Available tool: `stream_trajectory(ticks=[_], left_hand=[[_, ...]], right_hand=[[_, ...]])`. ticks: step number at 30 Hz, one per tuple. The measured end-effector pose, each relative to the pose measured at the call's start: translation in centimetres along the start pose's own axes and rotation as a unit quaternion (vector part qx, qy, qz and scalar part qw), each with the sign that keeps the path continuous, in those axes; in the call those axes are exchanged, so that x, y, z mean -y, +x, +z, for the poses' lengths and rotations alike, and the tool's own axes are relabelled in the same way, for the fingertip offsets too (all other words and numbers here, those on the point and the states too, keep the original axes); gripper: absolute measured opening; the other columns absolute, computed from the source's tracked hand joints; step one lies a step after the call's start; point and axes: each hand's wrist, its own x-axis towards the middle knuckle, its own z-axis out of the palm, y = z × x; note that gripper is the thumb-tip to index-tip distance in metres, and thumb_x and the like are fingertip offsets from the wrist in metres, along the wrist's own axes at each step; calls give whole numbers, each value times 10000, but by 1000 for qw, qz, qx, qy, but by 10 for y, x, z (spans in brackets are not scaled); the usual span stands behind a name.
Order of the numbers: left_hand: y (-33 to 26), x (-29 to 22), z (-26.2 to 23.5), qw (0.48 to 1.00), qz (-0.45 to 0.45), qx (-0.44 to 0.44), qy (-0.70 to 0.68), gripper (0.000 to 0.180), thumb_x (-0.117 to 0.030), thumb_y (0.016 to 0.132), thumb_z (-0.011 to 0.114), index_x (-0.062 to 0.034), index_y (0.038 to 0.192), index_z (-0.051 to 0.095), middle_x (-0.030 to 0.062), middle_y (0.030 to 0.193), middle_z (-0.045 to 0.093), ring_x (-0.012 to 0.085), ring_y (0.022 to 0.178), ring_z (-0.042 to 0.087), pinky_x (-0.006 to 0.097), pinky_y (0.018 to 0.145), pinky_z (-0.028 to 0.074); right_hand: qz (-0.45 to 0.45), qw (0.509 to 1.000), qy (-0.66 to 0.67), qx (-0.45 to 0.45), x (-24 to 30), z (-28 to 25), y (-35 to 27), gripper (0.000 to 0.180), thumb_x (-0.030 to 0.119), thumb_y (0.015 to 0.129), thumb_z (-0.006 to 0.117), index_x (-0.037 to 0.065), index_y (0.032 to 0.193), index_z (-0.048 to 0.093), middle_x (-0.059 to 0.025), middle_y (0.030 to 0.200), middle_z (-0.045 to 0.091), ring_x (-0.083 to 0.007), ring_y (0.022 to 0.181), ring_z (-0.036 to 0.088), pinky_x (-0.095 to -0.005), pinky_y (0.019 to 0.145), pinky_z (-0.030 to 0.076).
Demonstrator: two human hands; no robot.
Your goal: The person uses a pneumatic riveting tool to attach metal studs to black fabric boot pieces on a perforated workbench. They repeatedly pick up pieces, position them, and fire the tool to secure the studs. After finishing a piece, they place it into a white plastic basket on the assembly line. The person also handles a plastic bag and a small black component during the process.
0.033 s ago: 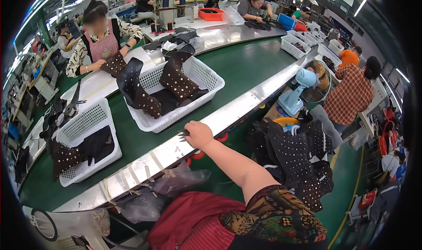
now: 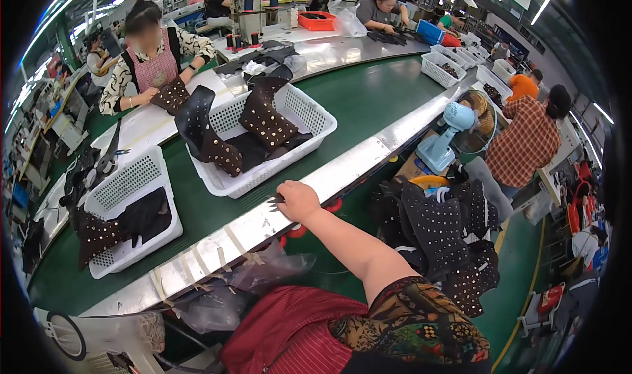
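The right hand (image 2: 299, 201) is closed around a small dark pointed tool (image 2: 274, 203), its tips showing past the fingers, at the metal edge (image 2: 349, 168) of the green bench (image 2: 375, 91). The left hand is out of view, so its state cannot be told. Just beyond the tool stands a white basket (image 2: 280, 168) with dark studded pieces (image 2: 266, 121); across the bench, a co-worker (image 2: 157, 68) handles a brown studded piece (image 2: 171, 96).

"What carries things here?"
"A green conveyor belt (image 2: 375, 88), edged by a metal rail (image 2: 359, 162)."
"And directly on them?"
"White perforated baskets (image 2: 283, 166) on the belt; tan tape (image 2: 235, 240) across the rail."
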Motion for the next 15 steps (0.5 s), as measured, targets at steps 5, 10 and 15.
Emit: stream_trajectory(ticks=[5,10,15], left_hand=[[0,2,9,986,-130,99,-35,291,-153,879,490,-13,1092,630,206,985,655,341,865,645,425,747,513],[0,-26,-24,979,-165,90,-78,257,-148,872,504,-1,1026,647,211,952,658,352,857,645,432,731,512],[-1,-39,-45,987,-133,33,-86,264,-171,843,579,30,1003,643,233,939,653,374,849,636,444,732,506]], right_hand=[[-1,1000,6,-4,2,-2,1,223,156,647,691,86,804,549,-86,767,551,-298,766,583,-410,667,480],[6,1000,4,-4,3,-3,1,222,161,649,699,92,802,553,-82,776,553,-295,778,585,-405,677,480],[7,1000,-2,2,4,-2,1,207,168,664,686,91,807,558,-81,774,554,-294,777,586,-404,677,480]])
